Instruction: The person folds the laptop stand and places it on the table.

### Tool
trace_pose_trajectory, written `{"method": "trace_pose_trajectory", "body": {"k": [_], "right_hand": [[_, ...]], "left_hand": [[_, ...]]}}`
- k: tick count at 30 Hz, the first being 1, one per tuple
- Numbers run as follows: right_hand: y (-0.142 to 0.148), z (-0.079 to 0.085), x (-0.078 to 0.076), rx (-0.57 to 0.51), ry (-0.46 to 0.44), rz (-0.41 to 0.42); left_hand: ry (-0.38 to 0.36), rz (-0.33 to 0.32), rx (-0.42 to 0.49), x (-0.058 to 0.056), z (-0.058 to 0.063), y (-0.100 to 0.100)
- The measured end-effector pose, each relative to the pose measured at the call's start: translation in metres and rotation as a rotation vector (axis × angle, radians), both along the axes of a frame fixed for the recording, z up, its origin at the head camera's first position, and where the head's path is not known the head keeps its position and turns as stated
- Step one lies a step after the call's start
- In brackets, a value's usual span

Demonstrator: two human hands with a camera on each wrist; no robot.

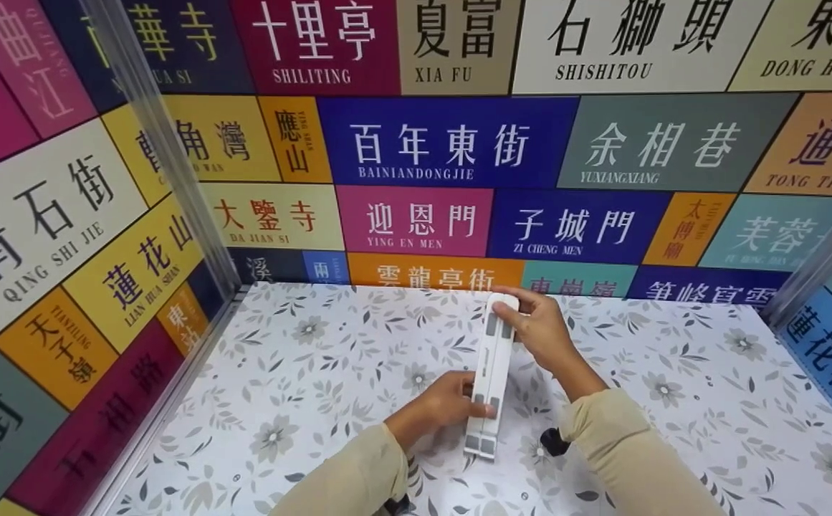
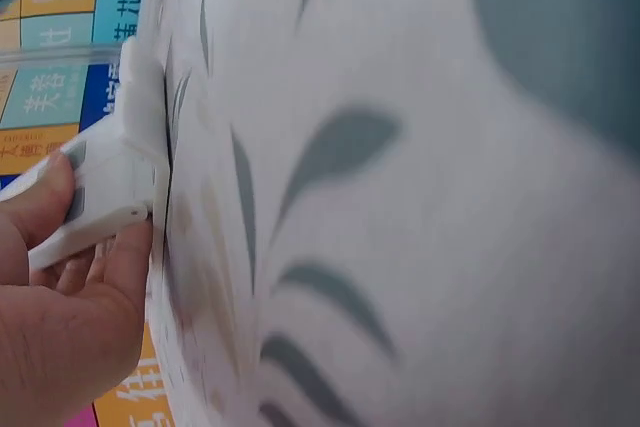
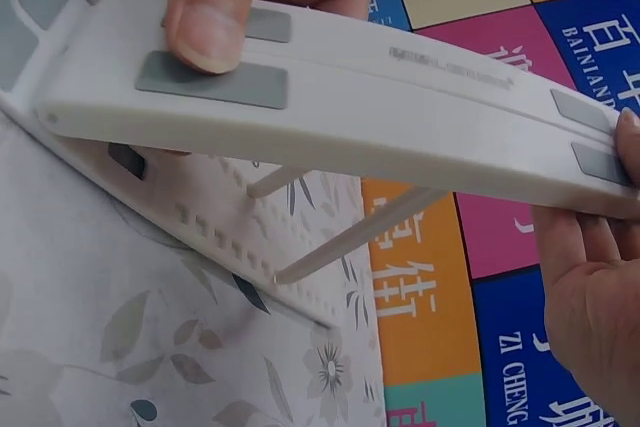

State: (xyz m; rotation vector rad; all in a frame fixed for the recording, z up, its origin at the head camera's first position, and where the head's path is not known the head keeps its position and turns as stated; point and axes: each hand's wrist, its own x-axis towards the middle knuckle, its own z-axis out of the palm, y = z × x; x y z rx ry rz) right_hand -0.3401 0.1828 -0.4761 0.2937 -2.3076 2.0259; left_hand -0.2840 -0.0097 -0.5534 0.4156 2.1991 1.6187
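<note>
A white folding laptop stand (image 1: 489, 358) with grey rubber pads (image 3: 255, 87) stands on the patterned tabletop, its long side running away from me. My left hand (image 1: 451, 398) grips its near end, thumb on top by a grey pad and fingers beneath. At the far end, my right hand (image 1: 541, 330) holds it between thumb and fingers. Seen from the right wrist, the upper arm is raised from a lower notched bar (image 3: 215, 237), with a thin support rod (image 3: 365, 234) between them. In the left wrist view, the hinged end (image 2: 140, 172) is close to the table surface.
The white tabletop (image 1: 301, 387) has a grey floral print. Behind it rises a wall (image 1: 451, 143) of coloured panels with Chinese lettering. A metal post (image 1: 172, 158) stands at the left, and a dark wrist-worn piece (image 1: 553, 442) shows below the right sleeve.
</note>
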Motion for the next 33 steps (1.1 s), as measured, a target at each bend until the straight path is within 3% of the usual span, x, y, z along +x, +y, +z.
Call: {"method": "trace_pose_trajectory", "body": {"k": [10,19,26,33], "right_hand": [[-0.005,0.001,0.017,0.054,0.059,-0.174],[-0.016,0.002,0.031,0.218,0.212,-0.377],[-0.022,0.005,0.042,0.3,0.204,-0.497],[-0.023,0.005,0.048,0.306,0.196,-0.537]], "left_hand": [[-0.017,-0.125,-0.14,-0.012,0.008,-0.013],[-0.062,-0.22,-0.16,-0.021,0.011,-0.024],[-0.01,-0.304,-0.206,-0.028,0.014,-0.031],[-0.016,-0.319,-0.225,-0.03,0.011,-0.033]]}}
